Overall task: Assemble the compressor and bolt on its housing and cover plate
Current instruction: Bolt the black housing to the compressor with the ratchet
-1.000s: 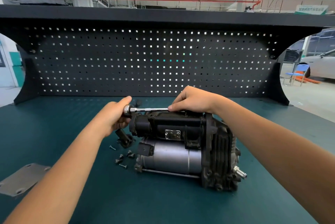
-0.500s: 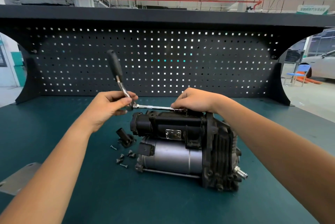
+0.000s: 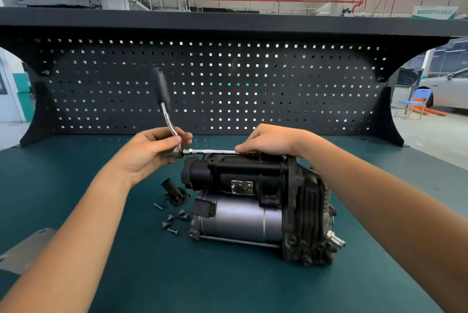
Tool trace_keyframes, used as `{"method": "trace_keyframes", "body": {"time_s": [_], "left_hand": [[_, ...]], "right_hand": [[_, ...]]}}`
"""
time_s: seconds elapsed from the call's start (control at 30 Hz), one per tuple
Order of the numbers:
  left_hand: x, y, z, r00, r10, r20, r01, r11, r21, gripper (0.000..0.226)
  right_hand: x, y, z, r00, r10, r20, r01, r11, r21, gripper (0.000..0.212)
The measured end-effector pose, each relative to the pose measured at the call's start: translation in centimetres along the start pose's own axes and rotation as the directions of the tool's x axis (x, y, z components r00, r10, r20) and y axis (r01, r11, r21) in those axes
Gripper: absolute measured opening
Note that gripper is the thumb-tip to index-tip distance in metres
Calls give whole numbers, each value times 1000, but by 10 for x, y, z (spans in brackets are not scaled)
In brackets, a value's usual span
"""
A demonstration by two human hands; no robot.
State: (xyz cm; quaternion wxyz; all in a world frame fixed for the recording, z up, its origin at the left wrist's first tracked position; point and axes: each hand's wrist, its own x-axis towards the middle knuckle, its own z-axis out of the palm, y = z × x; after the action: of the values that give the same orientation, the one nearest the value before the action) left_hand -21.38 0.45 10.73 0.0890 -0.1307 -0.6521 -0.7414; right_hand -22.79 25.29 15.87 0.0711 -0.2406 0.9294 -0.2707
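Bolting is in hand at frame centre: the left hand (image 3: 149, 153) curls its fingers (image 3: 177, 139) round the ratchet (image 3: 168, 120) near its head, handle tilted up. The right hand (image 3: 271, 140) pinches the extension bar (image 3: 212, 152) atop the compressor (image 3: 253, 201), which lies on the green table (image 3: 228, 287). Next, I judge, the handle must swing with the bar kept square. Just left of it lie loose bolts (image 3: 174, 221), and a grey plate (image 3: 22, 252) sits lower left. A pegboard (image 3: 228, 84) stands behind, with a workshop beyond.
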Motion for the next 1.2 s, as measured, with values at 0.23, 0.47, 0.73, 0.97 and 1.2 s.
{"method": "trace_keyframes", "body": {"time_s": [0.23, 0.47, 0.73, 0.97, 1.2], "left_hand": [[1, 3, 11, 994, -1, -110, 13, 994, 106, 12], [8, -7, 21, 944, -269, -188, 281, 959, 35, 16], [-9, 14, 7, 996, 31, 82, -31, 1000, 2, 30], [0, 9, 14, 982, -139, -126, 162, 968, 193, 25], [3, 2, 13, 968, -218, -123, 238, 953, 186, 19]], "right_hand": [[1, 4, -2, 995, -86, -49, 90, 993, 81, 19], [-1, 1, 0, 990, -104, -93, 104, 995, 3, 27], [1, 5, -2, 995, -81, -55, 85, 993, 82, 29], [-1, 6, -1, 992, -105, -63, 110, 990, 89, 24], [-3, 0, -1, 998, -29, -50, 32, 999, 43, 33]]}}
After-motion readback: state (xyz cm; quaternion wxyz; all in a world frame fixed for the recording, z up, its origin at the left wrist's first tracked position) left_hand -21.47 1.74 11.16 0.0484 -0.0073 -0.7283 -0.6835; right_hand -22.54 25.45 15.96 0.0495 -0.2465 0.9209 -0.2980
